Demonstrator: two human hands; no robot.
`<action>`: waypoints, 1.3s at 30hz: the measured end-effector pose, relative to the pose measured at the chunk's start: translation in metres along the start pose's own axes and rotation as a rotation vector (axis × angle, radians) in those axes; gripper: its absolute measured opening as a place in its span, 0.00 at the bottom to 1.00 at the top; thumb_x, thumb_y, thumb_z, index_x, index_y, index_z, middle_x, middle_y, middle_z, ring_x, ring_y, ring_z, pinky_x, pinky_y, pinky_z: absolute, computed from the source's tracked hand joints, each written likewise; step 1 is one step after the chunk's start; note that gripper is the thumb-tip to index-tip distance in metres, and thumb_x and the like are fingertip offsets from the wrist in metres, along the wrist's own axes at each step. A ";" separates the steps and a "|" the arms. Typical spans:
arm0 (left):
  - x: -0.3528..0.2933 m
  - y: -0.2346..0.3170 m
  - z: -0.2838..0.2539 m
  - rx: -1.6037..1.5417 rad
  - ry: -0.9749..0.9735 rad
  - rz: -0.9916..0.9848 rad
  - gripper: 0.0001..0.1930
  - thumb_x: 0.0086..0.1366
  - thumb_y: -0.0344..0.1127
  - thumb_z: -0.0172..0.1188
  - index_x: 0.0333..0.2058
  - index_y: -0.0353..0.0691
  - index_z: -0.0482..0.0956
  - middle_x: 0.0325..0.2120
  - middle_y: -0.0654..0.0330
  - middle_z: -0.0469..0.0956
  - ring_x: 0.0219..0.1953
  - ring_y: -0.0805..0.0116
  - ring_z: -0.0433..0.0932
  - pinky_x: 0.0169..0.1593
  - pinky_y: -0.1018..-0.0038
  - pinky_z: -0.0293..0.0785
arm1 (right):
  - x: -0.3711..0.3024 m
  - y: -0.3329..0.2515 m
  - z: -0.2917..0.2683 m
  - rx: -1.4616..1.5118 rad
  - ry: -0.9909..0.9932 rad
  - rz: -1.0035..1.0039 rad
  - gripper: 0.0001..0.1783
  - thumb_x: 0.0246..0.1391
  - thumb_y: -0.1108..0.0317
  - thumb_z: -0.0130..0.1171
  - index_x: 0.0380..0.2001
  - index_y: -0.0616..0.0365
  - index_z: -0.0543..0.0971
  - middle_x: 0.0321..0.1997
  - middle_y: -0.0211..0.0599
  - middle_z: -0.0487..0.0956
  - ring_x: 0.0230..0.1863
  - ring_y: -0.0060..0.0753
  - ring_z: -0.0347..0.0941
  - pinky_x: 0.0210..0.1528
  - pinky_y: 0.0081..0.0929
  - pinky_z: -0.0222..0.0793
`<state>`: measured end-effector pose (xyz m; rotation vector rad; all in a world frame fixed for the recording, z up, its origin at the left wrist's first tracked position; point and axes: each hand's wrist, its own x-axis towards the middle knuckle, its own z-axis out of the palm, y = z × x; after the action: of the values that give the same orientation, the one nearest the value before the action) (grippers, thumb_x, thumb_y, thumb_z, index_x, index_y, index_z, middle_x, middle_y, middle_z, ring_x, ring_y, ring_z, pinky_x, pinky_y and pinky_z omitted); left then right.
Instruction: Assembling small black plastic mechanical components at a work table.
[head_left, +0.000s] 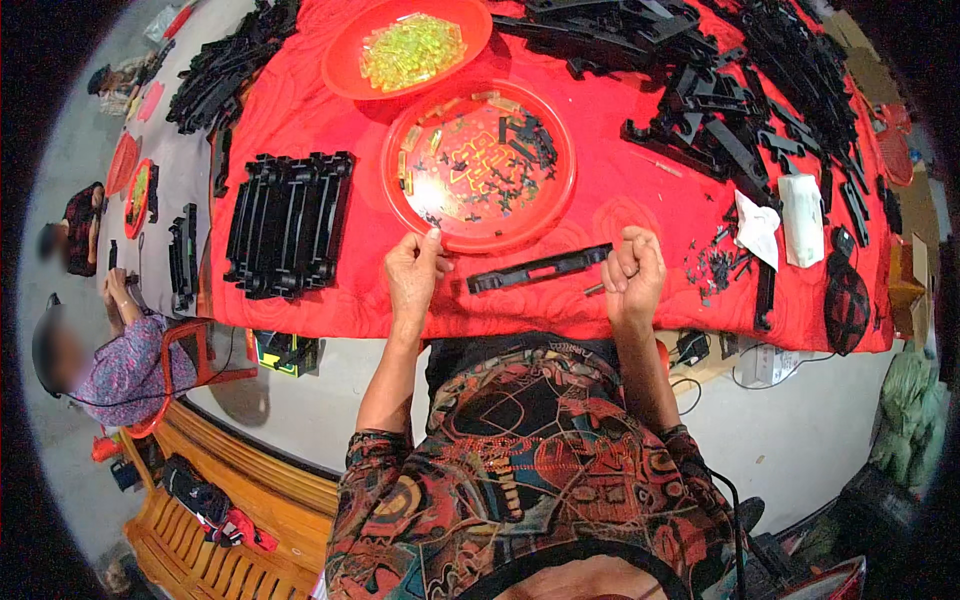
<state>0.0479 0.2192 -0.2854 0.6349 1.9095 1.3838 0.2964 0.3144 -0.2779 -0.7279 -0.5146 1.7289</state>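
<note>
We work at a surface (640, 200) draped in a red patterned cloth, spreading out ahead of both hands. Beyond the right hand lies a large heap of long black plastic moulded parts (740, 90), and ahead of the left hand sits a neat stack of black plastic frames (288, 222). Directly beyond the left hand rests a round red plastic tray (478, 165) scattered with tiny black clips and pale yellow pieces; farther out is a second red plastic dish holding translucent yellow-green pieces (410, 50). Between the hands lies a long narrow black plastic strip (540, 268), flat on the cloth. Our left hand (413, 272) pinches at the near rim of the round tray, fingers drawn together. Our right hand (633, 272) is curled into a fist at the strip's right end; what it grips we cannot tell.
</note>
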 end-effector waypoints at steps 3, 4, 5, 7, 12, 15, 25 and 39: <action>0.007 -0.001 0.002 -0.061 -0.003 0.024 0.14 0.61 0.34 0.56 0.17 0.38 0.69 0.13 0.64 0.71 0.17 0.77 0.73 0.19 0.81 0.68 | 0.001 0.002 -0.001 0.009 -0.004 0.015 0.07 0.59 0.71 0.42 0.34 0.61 0.70 0.13 0.22 0.55 0.09 0.14 0.47 0.09 0.16 0.45; 0.010 0.001 0.003 -0.073 0.014 0.039 0.15 0.61 0.33 0.56 0.15 0.39 0.68 0.13 0.64 0.71 0.16 0.77 0.73 0.19 0.81 0.69 | 0.002 0.002 -0.001 0.007 -0.002 0.013 0.07 0.58 0.71 0.42 0.34 0.61 0.70 0.13 0.22 0.55 0.09 0.14 0.47 0.09 0.16 0.45; 0.014 -0.002 0.001 -0.072 0.017 0.042 0.15 0.61 0.33 0.56 0.15 0.39 0.68 0.13 0.64 0.71 0.16 0.77 0.73 0.19 0.81 0.69 | 0.002 0.002 -0.001 0.004 0.000 0.011 0.07 0.58 0.71 0.42 0.33 0.61 0.70 0.13 0.22 0.55 0.09 0.14 0.47 0.09 0.16 0.45; 0.023 -0.008 -0.002 -0.046 0.025 0.115 0.15 0.60 0.33 0.56 0.15 0.39 0.68 0.12 0.64 0.70 0.16 0.77 0.73 0.19 0.81 0.69 | 0.003 0.002 -0.001 0.003 -0.005 0.015 0.07 0.58 0.71 0.42 0.34 0.61 0.70 0.13 0.22 0.55 0.09 0.14 0.47 0.09 0.16 0.45; 0.027 0.001 -0.008 0.140 0.041 0.148 0.15 0.59 0.32 0.57 0.15 0.37 0.68 0.12 0.63 0.71 0.15 0.75 0.72 0.18 0.77 0.67 | 0.004 0.003 -0.001 0.014 0.020 0.033 0.07 0.58 0.70 0.43 0.34 0.60 0.70 0.13 0.22 0.56 0.09 0.14 0.47 0.09 0.16 0.45; 0.029 0.013 -0.018 0.548 0.142 0.377 0.13 0.58 0.33 0.58 0.17 0.36 0.69 0.13 0.58 0.73 0.14 0.65 0.73 0.19 0.70 0.67 | 0.004 -0.001 -0.003 0.029 0.016 0.016 0.07 0.58 0.71 0.43 0.34 0.60 0.70 0.13 0.22 0.56 0.09 0.14 0.47 0.09 0.16 0.45; 0.117 0.050 0.024 1.022 0.244 0.918 0.07 0.52 0.34 0.59 0.27 0.37 0.75 0.24 0.51 0.75 0.29 0.52 0.75 0.33 0.60 0.72 | -0.006 -0.007 -0.005 -0.032 0.057 0.025 0.09 0.60 0.67 0.43 0.34 0.60 0.71 0.13 0.23 0.56 0.08 0.15 0.47 0.09 0.17 0.46; 0.056 0.055 0.038 0.800 -0.050 0.870 0.05 0.53 0.30 0.59 0.26 0.36 0.73 0.24 0.51 0.73 0.30 0.53 0.73 0.33 0.62 0.70 | -0.015 -0.011 -0.016 -0.038 0.127 0.037 0.06 0.58 0.71 0.43 0.34 0.60 0.70 0.13 0.22 0.56 0.09 0.14 0.47 0.09 0.16 0.46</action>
<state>0.0405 0.2998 -0.2543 2.0397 2.2190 0.9461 0.3181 0.3030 -0.2792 -0.8733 -0.4502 1.6982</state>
